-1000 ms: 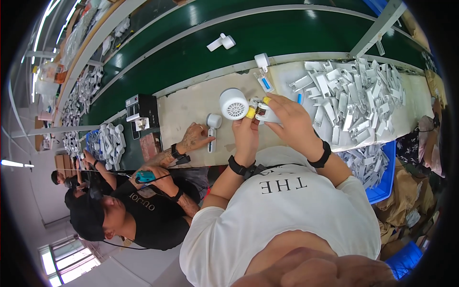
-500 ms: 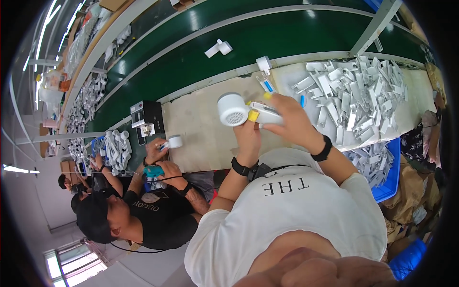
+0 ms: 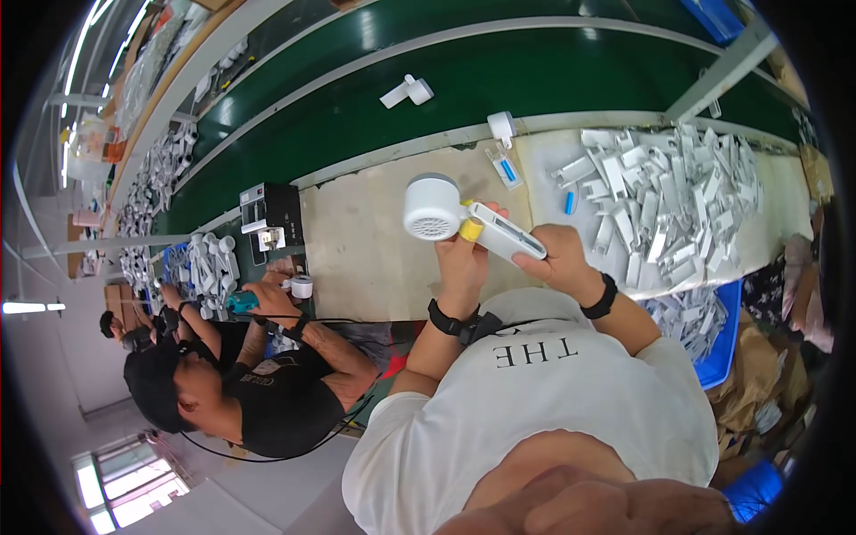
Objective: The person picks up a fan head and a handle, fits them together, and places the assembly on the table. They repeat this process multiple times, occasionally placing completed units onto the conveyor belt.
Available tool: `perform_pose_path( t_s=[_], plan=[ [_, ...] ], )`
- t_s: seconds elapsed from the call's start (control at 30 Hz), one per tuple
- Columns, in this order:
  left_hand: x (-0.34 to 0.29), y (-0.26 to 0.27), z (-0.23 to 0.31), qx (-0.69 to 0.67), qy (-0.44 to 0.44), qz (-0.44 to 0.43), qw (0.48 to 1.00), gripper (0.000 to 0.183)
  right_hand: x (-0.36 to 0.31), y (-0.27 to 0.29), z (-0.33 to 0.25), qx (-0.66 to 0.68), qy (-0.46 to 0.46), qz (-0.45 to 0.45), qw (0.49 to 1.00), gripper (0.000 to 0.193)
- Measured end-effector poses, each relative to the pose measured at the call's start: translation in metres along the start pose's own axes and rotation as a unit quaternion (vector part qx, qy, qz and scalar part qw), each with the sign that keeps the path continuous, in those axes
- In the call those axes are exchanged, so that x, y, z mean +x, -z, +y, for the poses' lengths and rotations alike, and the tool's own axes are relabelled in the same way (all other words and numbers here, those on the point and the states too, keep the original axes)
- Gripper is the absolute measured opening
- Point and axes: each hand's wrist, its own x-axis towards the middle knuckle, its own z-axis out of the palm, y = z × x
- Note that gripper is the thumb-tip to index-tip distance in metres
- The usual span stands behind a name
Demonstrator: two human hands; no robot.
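Note:
Held over the bench in both hands is a white handheld fan (image 3: 506, 234), its round grilled head toward the left and its handle slanting down to the right. My left hand (image 3: 462, 267) is closed around the neck from below, a yellow cover on its thumb. My right hand (image 3: 566, 259) grips the handle's lower end between thumb and fingers. Beyond the handle lies a narrow white housing (image 3: 505, 168) with a blue cylinder in it. A loose blue cylinder (image 3: 569, 203) rests nearer the right hand, and a separate white fan head (image 3: 502, 127) sits at the bench's far edge.
White housings (image 3: 660, 201) are heaped on the right, above a blue bin (image 3: 719, 357) holding more. A green conveyor (image 3: 535, 71) carries another white fan (image 3: 407, 91). At left, a co-worker holds a teal tool (image 3: 241, 301) near a black device (image 3: 282, 214). A metal post (image 3: 722, 71) stands far right.
My right hand has shifted down to the handle's end, exposing more of the handle. The co-worker's hands and teal tool have moved left.

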Motion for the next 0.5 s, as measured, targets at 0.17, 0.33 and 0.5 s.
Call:
perform_pose_path(
  t_s=[0.17, 0.33, 0.5],
  plan=[
    [0.025, 0.106, -0.038, 0.473, 0.089, 0.022, 0.876, 0.023, 0.001, -0.051, 0.092, 0.015, -0.208, -0.204, 0.957, 0.032],
    [0.042, 0.212, 0.013, 0.760, -0.027, 0.214, 0.612, 0.025, 0.109, -0.056, 0.161, -0.095, -0.076, -0.176, 0.977, 0.020],
    [0.052, 0.299, 0.060, 0.804, 0.034, 0.336, 0.489, 0.025, 0.273, -0.104, 0.175, -0.108, -0.176, -0.040, 0.978, 0.074]
  ],
)
